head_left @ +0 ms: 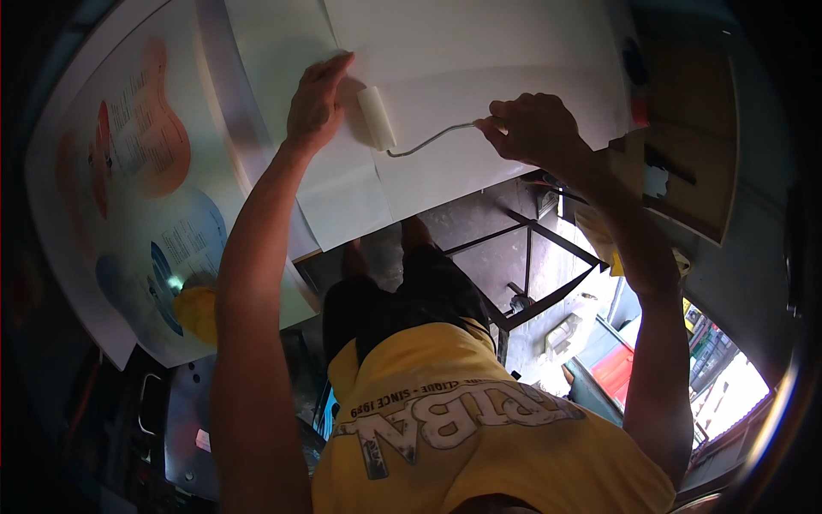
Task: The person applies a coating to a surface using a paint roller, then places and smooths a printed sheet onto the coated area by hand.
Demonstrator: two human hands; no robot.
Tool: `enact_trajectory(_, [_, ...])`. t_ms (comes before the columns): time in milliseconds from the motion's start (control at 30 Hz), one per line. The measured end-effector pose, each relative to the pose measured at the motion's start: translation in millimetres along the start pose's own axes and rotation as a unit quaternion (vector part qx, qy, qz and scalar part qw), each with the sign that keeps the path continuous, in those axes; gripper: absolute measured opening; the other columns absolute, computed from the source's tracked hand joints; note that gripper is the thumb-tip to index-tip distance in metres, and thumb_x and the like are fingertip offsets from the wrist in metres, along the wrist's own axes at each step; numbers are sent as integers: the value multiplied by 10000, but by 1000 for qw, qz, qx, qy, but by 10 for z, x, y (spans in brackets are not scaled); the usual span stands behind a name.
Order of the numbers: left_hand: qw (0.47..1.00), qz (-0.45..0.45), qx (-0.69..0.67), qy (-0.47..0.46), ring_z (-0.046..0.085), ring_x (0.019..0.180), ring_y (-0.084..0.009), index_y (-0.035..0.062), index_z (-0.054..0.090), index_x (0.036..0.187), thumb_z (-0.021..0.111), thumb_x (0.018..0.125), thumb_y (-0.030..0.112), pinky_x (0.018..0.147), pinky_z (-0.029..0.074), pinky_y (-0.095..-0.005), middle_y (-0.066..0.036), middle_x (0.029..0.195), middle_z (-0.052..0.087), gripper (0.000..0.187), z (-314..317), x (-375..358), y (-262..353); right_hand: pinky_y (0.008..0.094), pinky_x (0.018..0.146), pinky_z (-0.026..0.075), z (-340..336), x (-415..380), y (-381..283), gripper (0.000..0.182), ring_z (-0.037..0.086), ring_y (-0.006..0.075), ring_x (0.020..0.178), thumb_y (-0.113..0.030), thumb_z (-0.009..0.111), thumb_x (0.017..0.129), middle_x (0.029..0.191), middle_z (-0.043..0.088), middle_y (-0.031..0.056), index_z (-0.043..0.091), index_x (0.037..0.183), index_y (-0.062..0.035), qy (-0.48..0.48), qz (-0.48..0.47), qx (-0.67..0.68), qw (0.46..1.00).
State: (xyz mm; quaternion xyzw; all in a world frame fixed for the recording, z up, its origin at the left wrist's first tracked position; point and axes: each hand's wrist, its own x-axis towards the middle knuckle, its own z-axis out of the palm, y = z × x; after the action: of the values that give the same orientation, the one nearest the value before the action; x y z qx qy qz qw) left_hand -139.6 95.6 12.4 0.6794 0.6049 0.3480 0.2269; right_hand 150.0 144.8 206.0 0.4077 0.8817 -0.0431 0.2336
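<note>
Because the glossy white sheet printed with rounded orange and blue shapes (pixel 184 218) lies partly beneath the left forearm, a lowered elbow could crease it or drag it askew. Farther right, the bare left hand (pixel 317 107) is open and grasps nothing, its fingers extended over the smooth white sheeting (pixel 479 51); how hard it presses, if at all, I cannot tell. Should it slide unevenly, the sheeting might wrinkle along the thin seam, and a leftward stroke could run into the fingers.

Just beside that hand, between both hands, the small cream-coloured cylindrical roller (pixel 377 118) sits over the sheeting, slightly tilted. It looks plain and evenly round, with no wet paint visible, and a thin, bent metal rod (pixel 432 141) curves rightward from its lower end. The bare right hand (pixel 535 128) is curled round the handle, mostly hidden; a twisted wrist could load one roller end and leave a ridge.
</note>
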Motion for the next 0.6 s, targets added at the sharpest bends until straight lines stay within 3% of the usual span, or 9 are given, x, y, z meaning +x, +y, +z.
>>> enact_trajectory(100, [1000,9,25,0,513,1298,-335,121,528,1423,516,840,-141,1086,477,-412,-63,1422,576,639,30,15,-41,398,583,557,150,-167,266,403,689,260,584,-446,596,970,615,666,87,703,804,-94,35,-10,-19,999])
enact_trajectory(200, [999,2,45,-8,517,1297,-335,126,528,1426,505,837,-155,1096,469,-407,-63,1430,572,653,22,30,16,403,595,562,237,-381,774,407,687,263,584,-460,601,969,613,662,92,701,819,-95,45,5,-61,997])
enact_trajectory(400, [998,-2,56,-20,495,1339,-300,149,527,1444,426,783,-212,1126,432,-385,-54,1445,558,760,9,45,69,418,630,570,347,-742,1952,380,712,286,659,-453,617,942,663,688,101,703,817,-104,-26,101,-90,990])
enact_trajectory(500, [997,-31,56,-39,486,1362,-281,142,521,1458,382,753,-229,1145,402,-375,-64,1453,551,809,30,81,129,425,639,565,380,-899,2427,372,713,281,677,-452,619,940,679,693,101,707,833,-107,-18,106,-116,987])
enact_trajectory(600, [997,-24,64,-41,500,1341,-301,121,515,1454,422,742,-222,1164,382,-415,-70,1452,554,796,37,105,174,437,659,563,437,-1015,2889,375,713,286,690,-449,601,945,693,697,102,711,847,-105,-40,128,-130,982])
